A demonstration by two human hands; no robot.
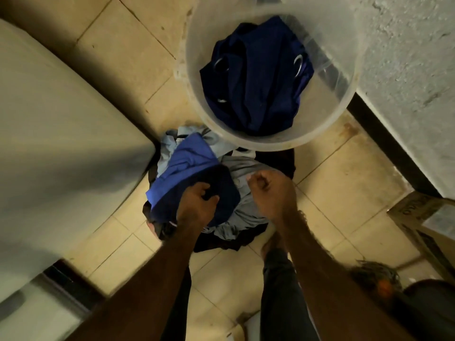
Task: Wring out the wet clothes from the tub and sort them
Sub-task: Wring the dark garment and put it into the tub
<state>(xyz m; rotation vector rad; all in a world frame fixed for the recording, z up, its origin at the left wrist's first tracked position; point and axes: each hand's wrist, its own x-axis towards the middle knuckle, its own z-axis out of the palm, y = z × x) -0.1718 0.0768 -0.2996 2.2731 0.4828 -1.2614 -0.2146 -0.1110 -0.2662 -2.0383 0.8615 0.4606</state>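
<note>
Clothes pile (231, 210) sits mid-frame on the tiles: bright blue, pale grey-blue and black, all bunched up. Left hand (197, 205) grips the dark blue piece (194, 168). Right hand (270, 190) is curled into a fist above the grey cloth; can't tell if it's holding any. Clear tub (344, 70) at the top holds navy fabric (256, 77).

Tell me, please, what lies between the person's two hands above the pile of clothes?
In the head view, light grey cloth of the pile shows between the left hand and right hand.

The person's forearms are bare, with no sleeves, watch or rings showing on the left hand (197, 205) or right hand (270, 190). Dark trousers (283, 291) cover the legs; one foot (270, 242) is bare.
</note>
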